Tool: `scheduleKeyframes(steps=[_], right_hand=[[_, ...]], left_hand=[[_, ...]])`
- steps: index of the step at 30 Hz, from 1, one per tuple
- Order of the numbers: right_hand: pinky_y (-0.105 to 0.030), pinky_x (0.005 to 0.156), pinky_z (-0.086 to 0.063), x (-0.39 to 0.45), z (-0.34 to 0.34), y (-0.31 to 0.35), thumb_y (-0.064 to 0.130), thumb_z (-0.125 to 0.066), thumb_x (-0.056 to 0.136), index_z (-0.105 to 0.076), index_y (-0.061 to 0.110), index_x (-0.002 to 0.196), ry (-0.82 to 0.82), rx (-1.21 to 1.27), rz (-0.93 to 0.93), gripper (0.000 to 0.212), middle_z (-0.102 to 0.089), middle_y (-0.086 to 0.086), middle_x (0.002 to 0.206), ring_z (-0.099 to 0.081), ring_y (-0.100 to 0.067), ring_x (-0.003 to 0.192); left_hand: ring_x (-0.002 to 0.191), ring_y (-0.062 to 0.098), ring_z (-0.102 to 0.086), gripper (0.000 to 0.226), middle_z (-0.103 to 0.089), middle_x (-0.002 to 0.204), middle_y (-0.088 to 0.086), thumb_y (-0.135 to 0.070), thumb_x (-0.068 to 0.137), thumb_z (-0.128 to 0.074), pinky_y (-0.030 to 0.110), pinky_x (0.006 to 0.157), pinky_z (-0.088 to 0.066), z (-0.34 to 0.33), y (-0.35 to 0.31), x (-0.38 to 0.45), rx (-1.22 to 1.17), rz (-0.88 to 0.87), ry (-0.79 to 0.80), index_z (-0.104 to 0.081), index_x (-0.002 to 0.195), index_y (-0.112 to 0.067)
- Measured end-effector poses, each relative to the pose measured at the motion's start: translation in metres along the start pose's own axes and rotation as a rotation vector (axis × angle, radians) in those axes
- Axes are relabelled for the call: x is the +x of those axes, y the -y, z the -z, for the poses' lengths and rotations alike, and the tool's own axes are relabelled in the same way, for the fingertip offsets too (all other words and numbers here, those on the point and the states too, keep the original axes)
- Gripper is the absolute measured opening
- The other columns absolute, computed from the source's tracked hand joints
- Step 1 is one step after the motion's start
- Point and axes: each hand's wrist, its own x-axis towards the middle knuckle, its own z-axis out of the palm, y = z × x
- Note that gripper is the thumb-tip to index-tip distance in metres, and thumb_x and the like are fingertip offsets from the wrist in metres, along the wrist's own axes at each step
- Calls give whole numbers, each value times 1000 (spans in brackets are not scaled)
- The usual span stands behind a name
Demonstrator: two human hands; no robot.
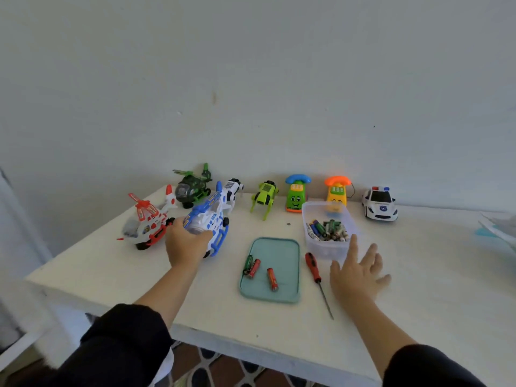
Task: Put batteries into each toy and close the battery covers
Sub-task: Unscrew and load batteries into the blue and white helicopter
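1. Three loose batteries (pixel 255 268) on a teal tray (pixel 290 248), between the two hands: two red, one green, the green touching a red one.
2. Left hand (pixel 185 245) gripping the blue-and-white helicopter (pixel 210 219), fingers curled around its nose end, tail pointing away toward the wall.
3. Right hand (pixel 356 270) with fingers spread wide and straight, holding nothing, hovering or resting on the white table (pixel 418 261); cannot tell which.
4. One clear plastic box (pixel 325 251) just beyond the right fingertips, with many batteries (pixel 328 231) heaped inside, too many to count.
5. One red-handled screwdriver (pixel 317 276) lying just left of the right thumb, beside the tray.
6. Eight toys in all: three helicopters, two robot dogs, two phones, one car.
7. Red-and-white helicopter (pixel 145 222) just left of the left fingers; dark green helicopter (pixel 192 187) beyond them.
8. White robot dog (pixel 233 191) and green robot dog (pixel 265 198) standing farther back, near the wall.
9. Green phone (pixel 296 195) and orange phone (pixel 336 192) behind the box; white police car (pixel 379 203) far beyond the right fingers.
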Motion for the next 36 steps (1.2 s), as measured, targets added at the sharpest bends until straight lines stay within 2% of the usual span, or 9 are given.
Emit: scheduleKeyframes(steps=[6, 16, 18, 21, 24, 27, 31, 34, 36], right_hand=[[-61, 110, -10, 3, -1, -1, 34, -28, 100, 12, 39, 146, -18, -38, 53, 61, 23, -3, 155, 11, -26, 144], [-62, 110, -5, 4, 1, -5, 21, -31, 99, 4, 35, 149, -6, 43, 108, 62, 16, 12, 157, 13, -22, 145], [-61, 111, -4, 4, 1, -5, 20, -33, 98, 6, 35, 149, -2, 61, 116, 66, 17, 12, 156, 13, -21, 145], [-60, 111, -3, 3, 1, -6, 18, -36, 96, 7, 32, 150, -2, 102, 123, 70, 16, 13, 157, 13, -20, 145], [-58, 112, -4, 4, 4, -9, 15, -39, 94, 4, 27, 150, -1, 161, 134, 72, 11, 12, 158, 10, -18, 145], [-54, 114, -4, 7, 11, -22, 13, -42, 92, 1, 22, 150, -45, 183, 110, 73, 0, 7, 159, 2, -18, 145], [-51, 113, -4, 15, 32, -60, 12, -48, 89, -8, 17, 149, -215, 197, 57, 73, -20, -2, 155, -10, -23, 142], [-52, 113, -2, 21, 56, -105, 12, -51, 87, -11, 16, 149, -349, 139, -37, 74, -13, -7, 156, -8, -27, 142], [-54, 113, 0, 25, 73, -134, 12, -56, 84, -15, 15, 148, -461, 111, -104, 76, -9, -12, 156, -7, -31, 141]], left_hand=[[91, 30, -56, 54, -56, 110, 12, -21, 65, -79, 37, 66, -45, 0, 5, 8, 155, 17, 42, -55, 111, -7], [113, 36, -49, 78, -41, 133, 17, -29, 75, -77, 46, 78, -48, -8, 0, 4, 290, -24, 31, -34, 137, -10], [120, 38, -43, 86, -34, 139, 18, -36, 73, -77, 51, 86, -45, -7, 0, 1, 340, -77, -57, -28, 140, -14], [134, 40, -25, 86, -21, 148, 21, -40, 73, -74, 58, 104, -24, -11, -4, -3, 445, -176, -192, -29, 142, -16], [134, 41, -23, 77, -23, 147, 22, -32, 75, -71, 62, 105, -18, -20, -18, -11, 460, -350, -208, -34, 139, -15], [129, 40, -26, 63, -27, 141, 21, -26, 76, -63, 65, 100, -24, -41, -39, -26, 410, -584, -173, -38, 133, -14], [113, 38, -42, 47, -47, 120, 21, -28, 71, -42, 56, 87, -42, -84, -76, -62, 316, -832, 3, -55, 113, -10], [91, 35, -57, 30, -61, 95, 15, -22, 78, -42, 43, 74, -50, -127, -106, -111, 144, -909, 354, -66, 87, -5], [94, 31, -56, 20, -62, 94, 12, -15, 86, -49, 38, 76, -47, -154, -125, -146, 151, -944, 622, -66, 89, -5]])
